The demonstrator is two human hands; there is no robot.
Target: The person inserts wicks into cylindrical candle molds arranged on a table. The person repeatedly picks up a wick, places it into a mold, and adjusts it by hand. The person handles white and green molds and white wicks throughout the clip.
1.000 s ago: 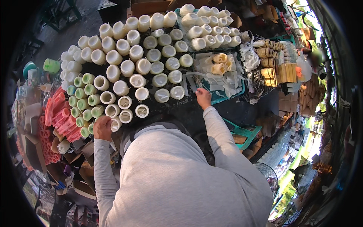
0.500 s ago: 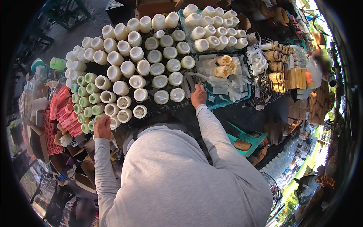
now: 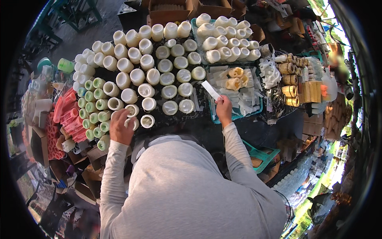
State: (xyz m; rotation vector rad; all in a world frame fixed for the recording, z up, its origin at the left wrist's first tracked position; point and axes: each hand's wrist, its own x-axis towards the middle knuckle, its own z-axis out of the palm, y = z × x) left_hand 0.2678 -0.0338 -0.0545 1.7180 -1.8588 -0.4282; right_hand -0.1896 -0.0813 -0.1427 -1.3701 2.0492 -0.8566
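Observation:
My right hand (image 3: 224, 110) is closed on one end of a flat white strip (image 3: 211, 90), holding it above the near left edge of a teal tray (image 3: 260, 107). More pale strips (image 3: 247, 104) and a few yellowish hollow cylinders (image 3: 233, 83) lie in that tray. At the near edge of the white candles, my left hand (image 3: 121, 127) curls beside one candle (image 3: 131, 110) with its fingers apart; whether it touches it is unclear. Rows of white cylindrical candles (image 3: 137, 77), many with thin wicks, stand upright on the dark table (image 3: 171, 128).
Pale green cylinders (image 3: 101, 104) stand at the left, beside stacked pink pieces (image 3: 65, 105). A second tray (image 3: 195, 30) of white candles sits at the back. Bamboo-like pieces (image 3: 290, 79) lie to the right. A green plastic stool (image 3: 264, 157) is below the table's right side.
My right hand has lifted a white strip from beside the tray and moved right and nearer. My left hand has shifted right and its fingers have spread. The view has shifted slightly.

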